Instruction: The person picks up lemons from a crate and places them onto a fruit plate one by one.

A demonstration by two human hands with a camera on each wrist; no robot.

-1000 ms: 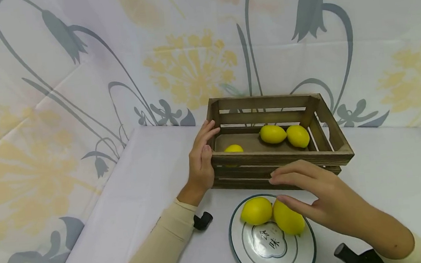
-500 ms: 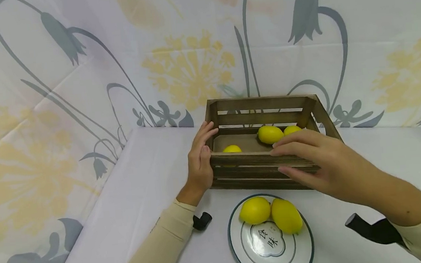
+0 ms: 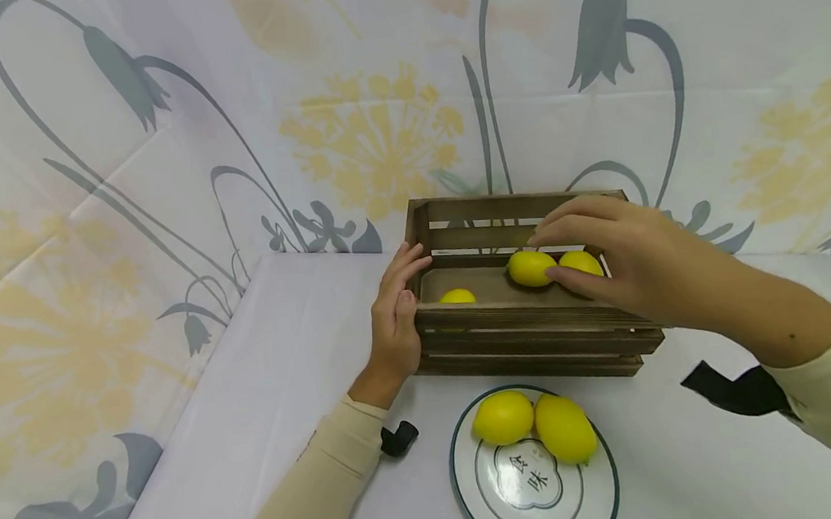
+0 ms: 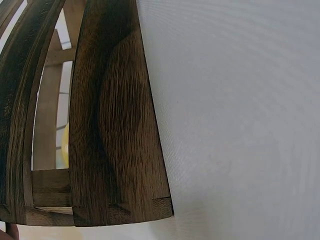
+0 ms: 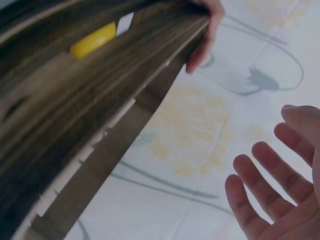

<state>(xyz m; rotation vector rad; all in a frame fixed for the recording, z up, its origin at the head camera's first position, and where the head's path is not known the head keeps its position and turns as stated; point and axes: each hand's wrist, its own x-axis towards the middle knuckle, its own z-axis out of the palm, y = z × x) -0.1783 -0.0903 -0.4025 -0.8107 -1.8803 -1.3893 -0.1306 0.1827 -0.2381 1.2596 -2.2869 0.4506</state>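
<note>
My left hand [image 3: 391, 319] grips the left end of a slatted brown wooden crate [image 3: 524, 316], fingertips over the rim and thumb outside. The crate's dark slats [image 4: 120, 125] fill the left of the left wrist view. My right hand [image 3: 631, 261] is over the crate's right part, fingers bent and apart, holding nothing. Its thumb tip overlaps a yellow lemon [image 3: 530, 268] in the head view. Another lemon [image 3: 579, 261] inside is partly hidden by that hand. A third lemon [image 3: 457, 297] shows at the left behind the front wall.
In front of the crate stands a white plate [image 3: 472, 481] with a blue rim. Two lemons lie on it, one left [image 3: 504, 418] and one right [image 3: 565, 429]. White cloth [image 3: 303, 335] covers the table, and a flower-patterned curtain [image 3: 222, 78] rises behind.
My right hand has risen from above the plate, over the crate's front wall, to the lemons inside. The left hand stays on the crate's left end.
</note>
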